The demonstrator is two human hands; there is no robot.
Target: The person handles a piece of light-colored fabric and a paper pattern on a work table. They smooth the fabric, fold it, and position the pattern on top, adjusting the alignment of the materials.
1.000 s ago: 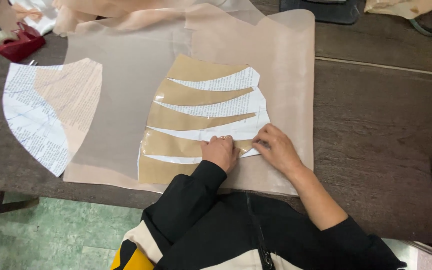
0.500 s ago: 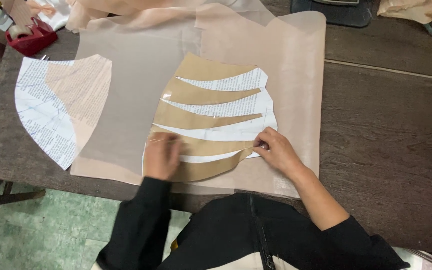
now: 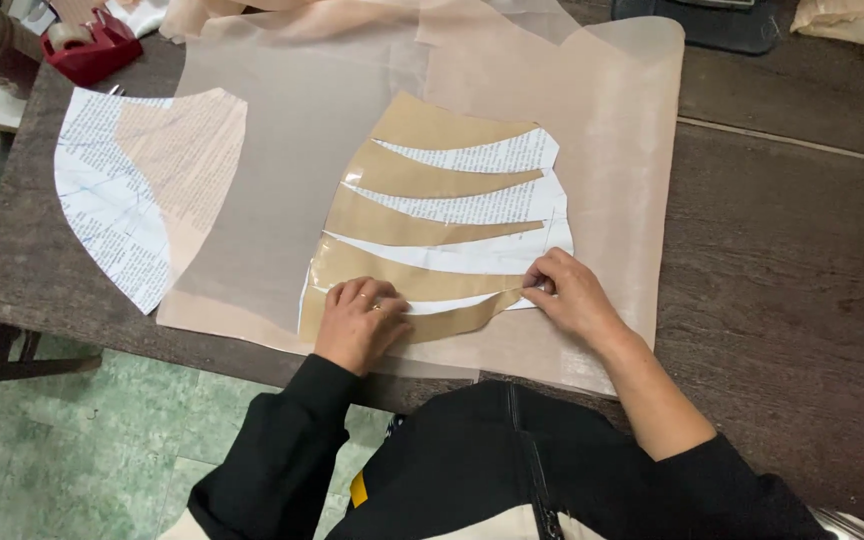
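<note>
Brown kraft-paper pattern piece with slashed, spread strips backed by newsprint (image 3: 442,215), flat on sheer beige fabric (image 3: 292,160) over dark wooden table (image 3: 782,260)
Left hand (image 3: 357,322): palm down, fingers together, pressing lowest strip, likely to stop slipping
Right hand (image 3: 570,295): fingertips pinching strip's pointed end, seemingly aligning it
Beyond left hand: curved newsprint piece (image 3: 112,200); farther off, red tape dispenser (image 3: 92,45)

Left hand (image 3: 359,322) has shifted from beside the right hand (image 3: 572,297) to the lower left corner of the slashed paper pattern (image 3: 442,220), now pressing flat there. The two hands now sit well apart.
</note>
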